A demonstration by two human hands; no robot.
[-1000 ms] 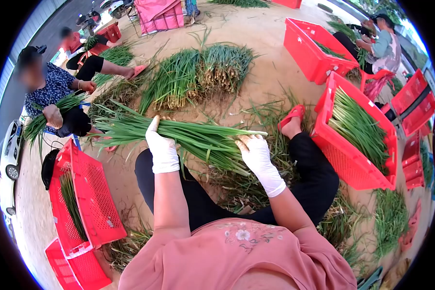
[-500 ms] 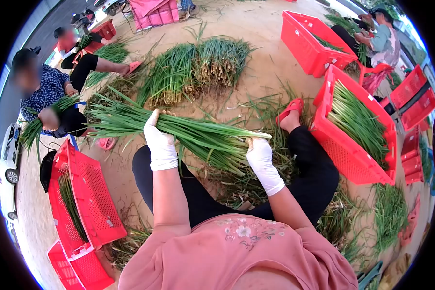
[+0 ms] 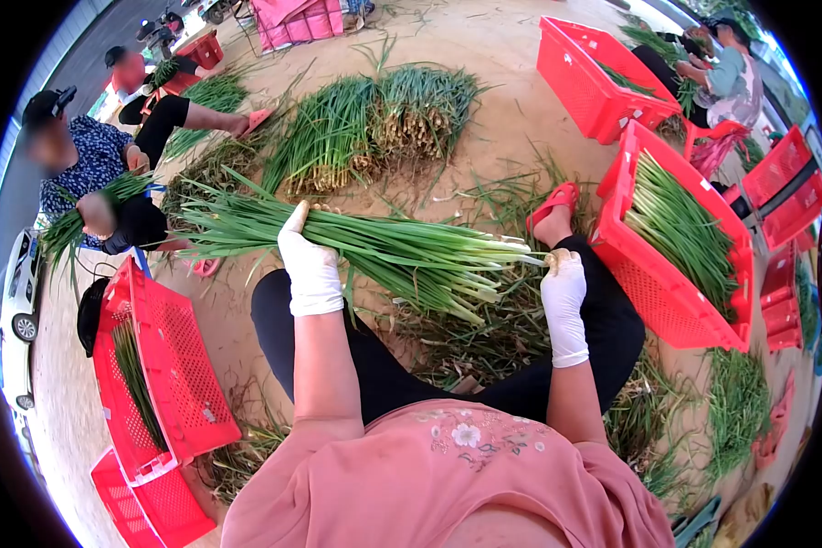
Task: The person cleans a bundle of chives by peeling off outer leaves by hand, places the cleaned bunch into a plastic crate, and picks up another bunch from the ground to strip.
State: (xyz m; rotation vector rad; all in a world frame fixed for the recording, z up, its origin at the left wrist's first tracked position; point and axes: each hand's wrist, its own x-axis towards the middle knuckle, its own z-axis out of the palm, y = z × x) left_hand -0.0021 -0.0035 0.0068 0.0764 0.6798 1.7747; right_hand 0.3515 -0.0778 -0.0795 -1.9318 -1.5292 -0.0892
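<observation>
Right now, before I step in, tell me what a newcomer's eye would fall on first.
Probably the bunch of green stalks in the middle, gripped by the white-gloved left hand, with the right hand at its pale ends. Next, perhaps, the bright red crate of stalks on the person's right, vivid against the tan ground. Beyond the hands, a large green heap lies on the ground.

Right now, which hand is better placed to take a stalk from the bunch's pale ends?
Probably the right hand: its fingers are at the tip of a stalk jutting from the pale ends. The left hand is gripping the bunch among the green leaves.
</observation>
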